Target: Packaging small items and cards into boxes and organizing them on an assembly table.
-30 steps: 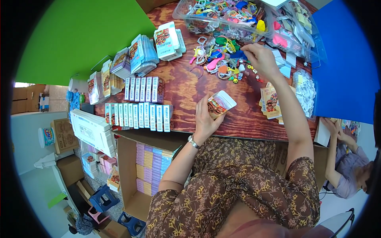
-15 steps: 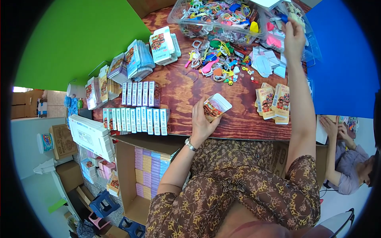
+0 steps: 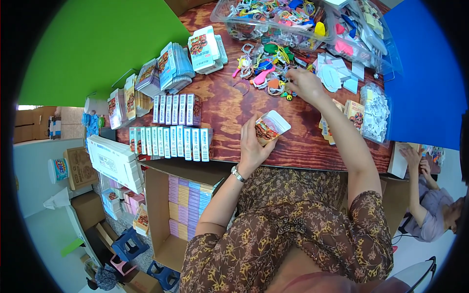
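Note:
My left hand [image 3: 253, 146] is closed around a small printed carton [image 3: 266, 128], whose white flap stands open at its upper right. The carton is held just above the near part of the table. To its upper right, my right hand [image 3: 309, 87] reaches over the right edge of a loose pile of colourful trinkets [image 3: 264, 68]. Its fingers are bent together at the pile; whatever they pinch, if anything, is hidden. Below the right forearm lie several flat yellow cartons [image 3: 354, 113], partly covered by the arm.
Rows of filled-looking small boxes [image 3: 171, 142] stand at left, with stacks of flat cartons [image 3: 173, 68] behind. Clear bins of trinkets [image 3: 273, 29] line the back. A clear tray of white pieces [image 3: 375, 115] sits at right. Another person's hands [image 3: 412, 157] work beyond the blue panel [image 3: 422, 73].
My right hand has come from the back right bin, where it held something blue, leftward and nearer to the trinket pile. My left hand keeps its hold on the carton.

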`<state>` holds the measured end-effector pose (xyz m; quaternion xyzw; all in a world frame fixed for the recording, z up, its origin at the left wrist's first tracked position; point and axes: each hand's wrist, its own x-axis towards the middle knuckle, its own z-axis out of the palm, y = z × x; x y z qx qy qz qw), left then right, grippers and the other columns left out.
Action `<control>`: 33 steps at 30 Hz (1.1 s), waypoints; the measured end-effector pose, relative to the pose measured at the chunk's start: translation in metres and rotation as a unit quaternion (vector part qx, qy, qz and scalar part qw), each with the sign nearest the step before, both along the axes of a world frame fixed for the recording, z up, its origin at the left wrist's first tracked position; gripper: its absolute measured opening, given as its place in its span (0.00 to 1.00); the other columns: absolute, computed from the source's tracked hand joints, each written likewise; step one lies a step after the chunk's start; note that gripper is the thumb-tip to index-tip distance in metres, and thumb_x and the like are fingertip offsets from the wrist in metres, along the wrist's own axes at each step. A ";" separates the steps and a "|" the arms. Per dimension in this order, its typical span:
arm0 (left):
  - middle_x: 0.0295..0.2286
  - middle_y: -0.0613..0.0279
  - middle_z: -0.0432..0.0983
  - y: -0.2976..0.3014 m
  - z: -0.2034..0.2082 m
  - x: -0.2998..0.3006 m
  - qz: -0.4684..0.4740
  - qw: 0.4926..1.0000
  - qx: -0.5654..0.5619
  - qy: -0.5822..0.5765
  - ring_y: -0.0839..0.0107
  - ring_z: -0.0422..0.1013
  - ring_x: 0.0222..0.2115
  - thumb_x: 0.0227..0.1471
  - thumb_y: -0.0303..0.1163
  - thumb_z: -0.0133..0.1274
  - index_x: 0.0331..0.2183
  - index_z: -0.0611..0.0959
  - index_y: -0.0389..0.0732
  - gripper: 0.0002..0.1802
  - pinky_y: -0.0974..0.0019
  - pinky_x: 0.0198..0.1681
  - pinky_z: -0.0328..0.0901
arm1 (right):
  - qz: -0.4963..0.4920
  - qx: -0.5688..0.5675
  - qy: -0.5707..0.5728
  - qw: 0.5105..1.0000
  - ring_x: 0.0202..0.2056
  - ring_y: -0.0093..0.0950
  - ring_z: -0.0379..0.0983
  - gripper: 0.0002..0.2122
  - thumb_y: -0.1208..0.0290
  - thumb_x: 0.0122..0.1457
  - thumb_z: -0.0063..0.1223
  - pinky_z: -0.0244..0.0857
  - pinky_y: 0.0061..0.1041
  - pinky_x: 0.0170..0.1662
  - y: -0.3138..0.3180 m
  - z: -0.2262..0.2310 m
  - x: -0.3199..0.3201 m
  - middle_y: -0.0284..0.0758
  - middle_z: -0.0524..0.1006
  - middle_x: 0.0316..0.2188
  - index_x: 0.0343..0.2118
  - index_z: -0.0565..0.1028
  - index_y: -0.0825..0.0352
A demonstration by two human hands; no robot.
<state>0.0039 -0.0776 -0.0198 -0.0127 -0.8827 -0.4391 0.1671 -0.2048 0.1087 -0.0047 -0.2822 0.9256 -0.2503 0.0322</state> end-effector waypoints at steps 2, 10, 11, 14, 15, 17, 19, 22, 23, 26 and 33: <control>0.50 0.44 0.70 -0.001 -0.001 0.001 0.000 1.000 -0.003 0.000 0.49 0.67 0.52 0.41 0.32 0.71 0.59 0.64 0.32 0.48 0.52 0.55 0.64 | -0.013 0.098 0.019 0.995 0.40 0.41 0.78 0.10 0.66 0.56 0.59 0.72 0.42 0.39 -0.008 0.001 0.009 0.39 0.78 0.37 0.40 0.76 0.60; 0.51 0.44 0.70 -0.002 -0.004 0.002 -0.001 1.000 -0.001 -0.005 0.49 0.67 0.51 0.42 0.33 0.70 0.60 0.64 0.33 0.47 0.52 0.54 0.64 | -0.006 -0.025 -0.021 0.999 0.38 0.43 0.79 0.07 0.70 0.59 0.52 0.71 0.42 0.40 0.004 0.010 -0.005 0.42 0.80 0.34 0.39 0.75 0.64; 0.51 0.45 0.70 -0.003 -0.004 0.002 -0.004 1.000 -0.001 -0.004 0.48 0.67 0.51 0.42 0.33 0.70 0.60 0.64 0.33 0.47 0.52 0.54 0.64 | -0.005 -0.025 -0.021 0.999 0.38 0.43 0.79 0.07 0.70 0.59 0.52 0.71 0.42 0.40 0.002 0.010 -0.005 0.42 0.80 0.34 0.39 0.75 0.64; 0.51 0.45 0.69 -0.003 -0.004 0.001 -0.009 1.000 -0.003 -0.002 0.48 0.67 0.51 0.42 0.33 0.70 0.60 0.64 0.33 0.47 0.51 0.54 0.64 | -0.058 -0.043 0.032 0.997 0.37 0.41 0.79 0.09 0.69 0.58 0.56 0.71 0.40 0.40 0.000 0.005 -0.014 0.43 0.81 0.35 0.40 0.76 0.65; 0.51 0.45 0.69 -0.003 -0.003 0.000 -0.012 1.000 -0.005 -0.003 0.48 0.67 0.51 0.43 0.33 0.70 0.60 0.64 0.33 0.47 0.51 0.54 0.64 | -0.064 -0.059 0.003 0.996 0.34 0.41 0.79 0.10 0.68 0.58 0.57 0.71 0.38 0.38 0.000 0.000 -0.018 0.42 0.81 0.31 0.39 0.78 0.66; 0.51 0.45 0.69 -0.002 -0.003 0.001 -0.010 1.000 -0.005 0.000 0.48 0.67 0.52 0.42 0.33 0.70 0.60 0.64 0.33 0.47 0.51 0.54 0.64 | -0.069 -0.075 -0.025 0.994 0.31 0.40 0.79 0.10 0.67 0.58 0.59 0.70 0.37 0.35 0.000 -0.012 -0.020 0.41 0.81 0.27 0.39 0.79 0.67; 0.51 0.45 0.69 -0.001 -0.003 0.001 -0.005 1.000 -0.007 0.003 0.48 0.66 0.52 0.42 0.33 0.70 0.60 0.64 0.33 0.47 0.51 0.54 0.64 | -0.074 -0.036 -0.031 0.996 0.31 0.41 0.79 0.11 0.65 0.57 0.60 0.71 0.38 0.37 -0.007 -0.021 -0.018 0.43 0.80 0.25 0.37 0.79 0.68; 0.51 0.45 0.69 0.001 -0.003 0.000 -0.008 1.000 -0.010 0.008 0.48 0.66 0.52 0.42 0.32 0.70 0.60 0.64 0.33 0.48 0.51 0.54 0.64 | -0.091 0.038 0.057 0.993 0.33 0.42 0.79 0.13 0.64 0.56 0.61 0.71 0.42 0.38 -0.014 -0.036 -0.024 0.45 0.80 0.28 0.36 0.78 0.69; 0.51 0.45 0.69 0.002 -0.003 -0.002 -0.009 1.000 -0.011 0.007 0.48 0.66 0.52 0.42 0.32 0.70 0.60 0.64 0.33 0.48 0.51 0.54 0.64 | -0.109 0.068 0.085 0.988 0.33 0.43 0.79 0.13 0.63 0.55 0.61 0.71 0.43 0.39 -0.012 -0.039 -0.026 0.46 0.80 0.29 0.37 0.78 0.69; 0.51 0.44 0.69 0.001 -0.003 -0.001 -0.013 1.000 -0.001 0.005 0.47 0.66 0.52 0.41 0.32 0.70 0.60 0.63 0.33 0.48 0.50 0.55 0.63 | -0.096 0.068 0.073 0.990 0.31 0.38 0.78 0.13 0.63 0.57 0.61 0.70 0.39 0.36 -0.003 -0.022 -0.029 0.44 0.78 0.28 0.37 0.77 0.69; 0.50 0.42 0.69 0.007 -0.003 -0.004 0.014 0.999 0.029 -0.015 0.45 0.66 0.51 0.41 0.32 0.70 0.58 0.65 0.32 0.46 0.49 0.55 0.63 | -0.041 -0.094 -0.172 0.980 0.29 0.16 0.71 0.10 0.66 0.62 0.58 0.67 0.21 0.33 0.032 0.090 -0.011 0.29 0.75 0.25 0.36 0.76 0.69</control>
